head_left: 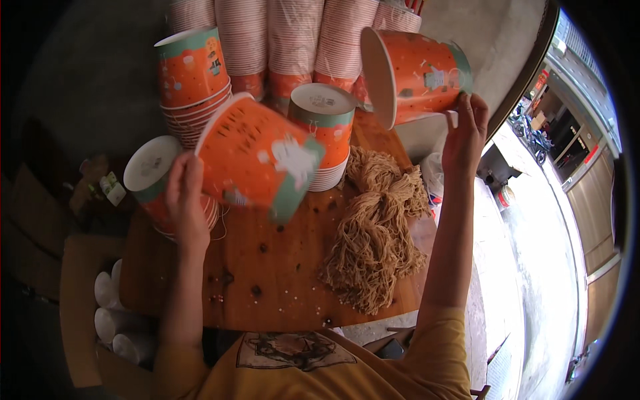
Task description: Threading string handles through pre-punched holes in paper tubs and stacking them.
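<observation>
- Fingers (190,167) of the left hand (188,197) were clamped near the rim of the left tub (257,157), which was orange and teal, tilted and a little blurred.
- At the same moment, the right hand (465,130) was pinching the right tub (420,80) at its teal base end, with its open mouth turned to the left.
- Both of these tubs were in the air above the wooden surface (267,267), single and apart from each other, so this separation could be judged as done.
- Three shorter stacks also stood there: the middle stack (323,133) with bases upward, the far-left stack (193,63), and the near-left stack (153,163), which leaned beside the left hand. Their tubs were nested, so they seemed not yet handled one by one.
- Behind them, the tall columns (293,40) appeared to be in clear wrapping, and probably this was the larger part left.
- A bundle of brown string (377,227) lay on the right part of the surface, touched by neither hand.
- Whether any stack was already finished, one could not tell.
</observation>
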`<state>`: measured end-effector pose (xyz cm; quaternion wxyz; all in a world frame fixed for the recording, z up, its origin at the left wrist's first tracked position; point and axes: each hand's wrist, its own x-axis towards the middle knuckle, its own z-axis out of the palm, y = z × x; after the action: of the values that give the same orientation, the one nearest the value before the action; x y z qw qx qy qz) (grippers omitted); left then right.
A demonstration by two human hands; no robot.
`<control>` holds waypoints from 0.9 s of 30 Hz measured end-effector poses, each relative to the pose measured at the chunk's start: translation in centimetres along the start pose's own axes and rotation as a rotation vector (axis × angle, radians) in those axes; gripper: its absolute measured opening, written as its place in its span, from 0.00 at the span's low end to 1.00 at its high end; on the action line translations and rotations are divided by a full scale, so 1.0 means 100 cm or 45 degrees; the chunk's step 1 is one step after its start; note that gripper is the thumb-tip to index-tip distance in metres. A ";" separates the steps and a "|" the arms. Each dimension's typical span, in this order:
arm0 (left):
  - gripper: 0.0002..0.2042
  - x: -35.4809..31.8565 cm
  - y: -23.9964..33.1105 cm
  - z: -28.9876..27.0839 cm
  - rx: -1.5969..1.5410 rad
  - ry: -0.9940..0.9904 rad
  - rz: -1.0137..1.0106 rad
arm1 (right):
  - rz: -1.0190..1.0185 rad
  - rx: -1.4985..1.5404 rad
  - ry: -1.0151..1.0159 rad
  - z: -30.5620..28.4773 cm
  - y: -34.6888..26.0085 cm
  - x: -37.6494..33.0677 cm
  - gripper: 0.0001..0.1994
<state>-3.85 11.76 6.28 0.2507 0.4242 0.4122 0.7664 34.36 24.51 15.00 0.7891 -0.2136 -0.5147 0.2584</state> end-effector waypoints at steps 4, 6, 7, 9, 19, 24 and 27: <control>0.07 -0.027 0.009 -0.009 0.414 -0.261 0.081 | 0.357 0.314 0.159 0.000 0.019 -0.010 0.12; 0.06 -0.035 0.008 -0.011 0.625 -0.330 0.256 | 0.402 0.306 0.236 -0.014 0.033 -0.028 0.12; 0.06 -0.036 0.003 -0.013 0.608 -0.331 0.264 | 0.442 0.292 0.314 -0.024 0.040 -0.040 0.12; 0.06 -0.037 -0.001 -0.011 0.580 -0.372 0.252 | 0.526 0.086 0.287 -0.075 0.062 -0.067 0.12; 0.05 -0.037 -0.007 -0.001 0.662 -0.555 0.418 | 1.263 0.438 0.419 -0.123 0.074 -0.147 0.18; 0.04 -0.038 0.001 0.006 0.739 -0.581 0.571 | 1.254 0.760 0.036 -0.122 0.059 -0.148 0.14; 0.04 -0.043 -0.002 0.015 0.764 -0.630 0.663 | 1.366 0.563 -0.124 -0.160 0.090 -0.172 0.16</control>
<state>-0.30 9.32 4.68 0.0072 0.7373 0.4232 0.5265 41.67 19.52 -8.62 0.5491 -0.2624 -0.3042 0.7329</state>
